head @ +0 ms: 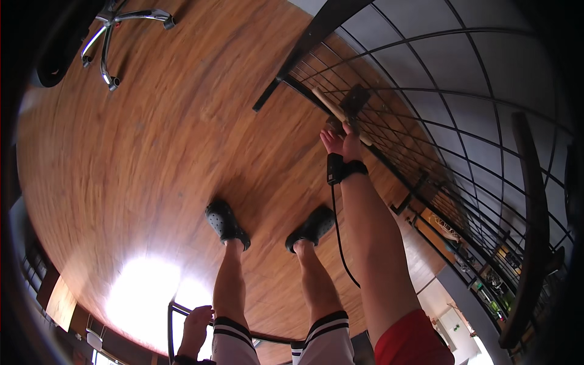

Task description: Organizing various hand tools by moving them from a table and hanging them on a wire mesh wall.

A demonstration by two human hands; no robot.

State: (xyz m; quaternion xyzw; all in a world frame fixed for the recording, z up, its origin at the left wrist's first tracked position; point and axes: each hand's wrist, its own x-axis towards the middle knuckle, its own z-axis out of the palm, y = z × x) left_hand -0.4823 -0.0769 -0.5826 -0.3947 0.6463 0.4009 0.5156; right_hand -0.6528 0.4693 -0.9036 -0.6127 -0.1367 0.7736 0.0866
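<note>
My right hand (338,142) reaches out to the black wire grid panel (410,119), palm partly turned up. Its thumb is against or just in front of a pale wooden rod (329,102), which slants along the panel's lower bar. A dark block-like object (355,101) crosses behind the rod, and a brownish part shows by the fingertips. Whether the fingers grip anything is hard to make out. Low in the picture, my left hand (197,327) hangs near my leg, beside a black metal frame (171,326). Its fingers are partly curled, and its grip is unclear.
A strapped black device (335,169) on my right wrist trails a cable (340,228). A panel foot (267,96) juts over the wooden floor (150,150). The chrome base of a swivel chair (107,20) stands upper left. Shelves with assorted items (490,280) are lower right.
</note>
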